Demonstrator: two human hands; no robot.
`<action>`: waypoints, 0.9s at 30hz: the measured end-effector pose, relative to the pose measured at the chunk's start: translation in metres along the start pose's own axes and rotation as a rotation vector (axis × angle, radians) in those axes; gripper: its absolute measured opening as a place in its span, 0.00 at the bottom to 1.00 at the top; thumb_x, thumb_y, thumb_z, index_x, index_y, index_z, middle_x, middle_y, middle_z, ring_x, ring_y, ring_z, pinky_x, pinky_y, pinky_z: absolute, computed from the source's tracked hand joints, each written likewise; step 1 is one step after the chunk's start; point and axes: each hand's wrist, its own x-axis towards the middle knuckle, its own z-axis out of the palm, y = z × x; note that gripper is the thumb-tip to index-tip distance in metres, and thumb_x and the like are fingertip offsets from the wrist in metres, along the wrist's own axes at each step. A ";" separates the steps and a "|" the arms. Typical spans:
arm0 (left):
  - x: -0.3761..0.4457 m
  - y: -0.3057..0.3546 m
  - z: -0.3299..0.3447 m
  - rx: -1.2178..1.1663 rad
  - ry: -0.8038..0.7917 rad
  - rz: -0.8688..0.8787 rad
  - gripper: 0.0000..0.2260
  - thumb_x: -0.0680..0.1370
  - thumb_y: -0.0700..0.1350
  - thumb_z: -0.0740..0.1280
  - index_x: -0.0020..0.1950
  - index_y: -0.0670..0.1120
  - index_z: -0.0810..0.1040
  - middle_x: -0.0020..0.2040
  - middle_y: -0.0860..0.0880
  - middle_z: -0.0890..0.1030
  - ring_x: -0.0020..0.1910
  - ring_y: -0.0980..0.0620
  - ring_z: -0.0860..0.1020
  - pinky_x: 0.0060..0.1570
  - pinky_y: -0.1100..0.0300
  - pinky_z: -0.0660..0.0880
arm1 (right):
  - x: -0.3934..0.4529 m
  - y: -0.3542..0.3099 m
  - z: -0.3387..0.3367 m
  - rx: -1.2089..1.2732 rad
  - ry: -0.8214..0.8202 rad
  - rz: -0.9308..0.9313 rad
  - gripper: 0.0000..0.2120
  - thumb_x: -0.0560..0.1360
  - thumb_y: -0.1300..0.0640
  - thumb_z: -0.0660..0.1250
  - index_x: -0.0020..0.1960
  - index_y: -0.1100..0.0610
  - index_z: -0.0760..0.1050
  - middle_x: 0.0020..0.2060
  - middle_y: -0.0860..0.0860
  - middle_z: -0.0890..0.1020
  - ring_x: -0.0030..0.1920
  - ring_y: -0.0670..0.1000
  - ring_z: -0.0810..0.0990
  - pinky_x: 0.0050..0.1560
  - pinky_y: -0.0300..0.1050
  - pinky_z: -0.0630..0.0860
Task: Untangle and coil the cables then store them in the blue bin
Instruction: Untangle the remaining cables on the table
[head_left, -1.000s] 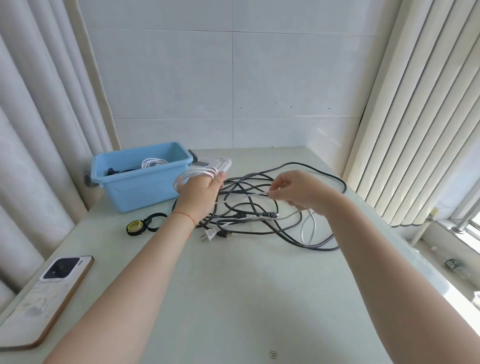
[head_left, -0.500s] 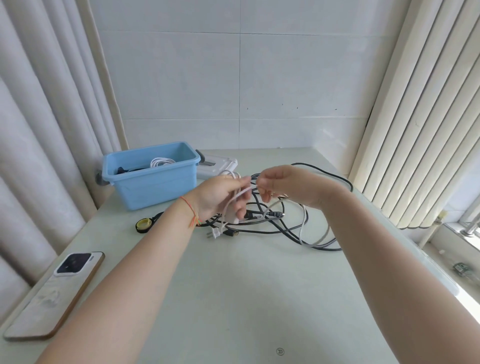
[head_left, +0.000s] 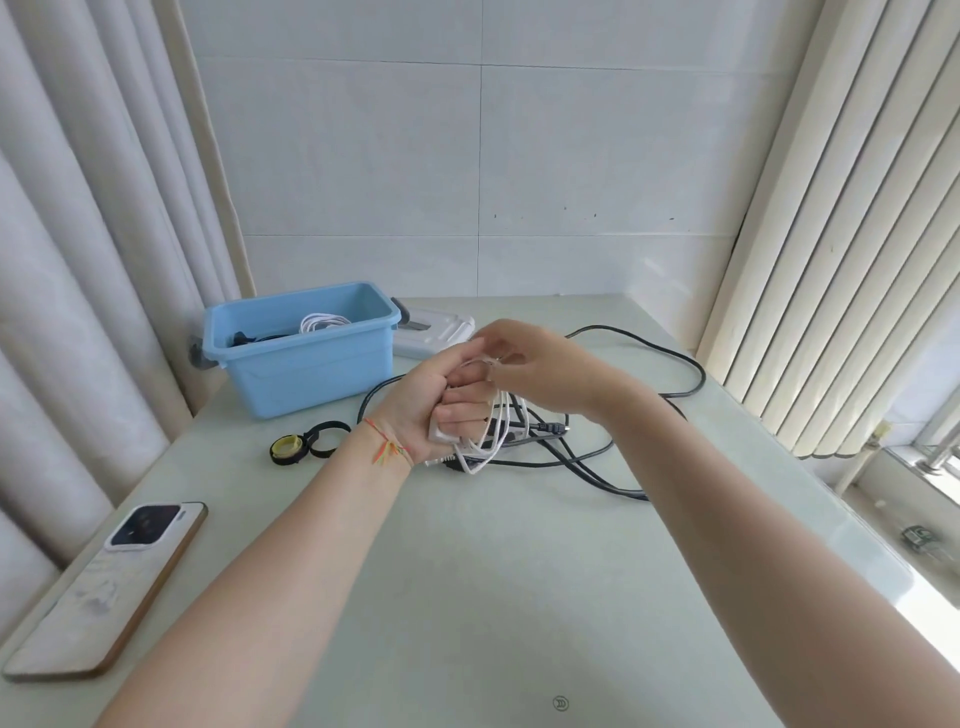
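The left hand (head_left: 441, 405) is closed around a hanging coil of white cable (head_left: 493, 431), held above the table (head_left: 493, 597) just right of the blue bin (head_left: 306, 364). The right hand (head_left: 540, 371) pinches the cable's top loop, probably tucking in the free end, though the fingers hide it. A snug final wrap should stop the coil springing open. The black cables (head_left: 613, 447) lie loose beneath. The bin is close and open-topped, with bare tabletop in front.
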 end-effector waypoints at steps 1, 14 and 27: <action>0.000 -0.001 0.001 0.002 -0.021 -0.003 0.23 0.80 0.55 0.58 0.26 0.50 0.60 0.18 0.53 0.60 0.12 0.59 0.60 0.13 0.68 0.55 | -0.001 0.000 0.001 -0.013 0.002 0.027 0.11 0.76 0.63 0.61 0.55 0.52 0.76 0.43 0.47 0.81 0.42 0.49 0.80 0.46 0.40 0.76; -0.005 -0.001 0.001 0.100 0.035 0.029 0.19 0.78 0.55 0.62 0.30 0.48 0.66 0.21 0.54 0.59 0.14 0.60 0.59 0.16 0.67 0.59 | -0.003 0.017 -0.009 0.338 0.071 0.045 0.06 0.77 0.61 0.70 0.44 0.64 0.77 0.34 0.58 0.83 0.32 0.56 0.80 0.34 0.42 0.77; -0.007 0.002 0.002 0.256 0.079 0.047 0.24 0.78 0.56 0.61 0.25 0.49 0.61 0.20 0.53 0.59 0.16 0.58 0.59 0.20 0.64 0.62 | 0.002 0.021 -0.010 0.506 0.217 0.064 0.03 0.72 0.61 0.75 0.45 0.61 0.85 0.43 0.60 0.86 0.43 0.54 0.83 0.54 0.48 0.80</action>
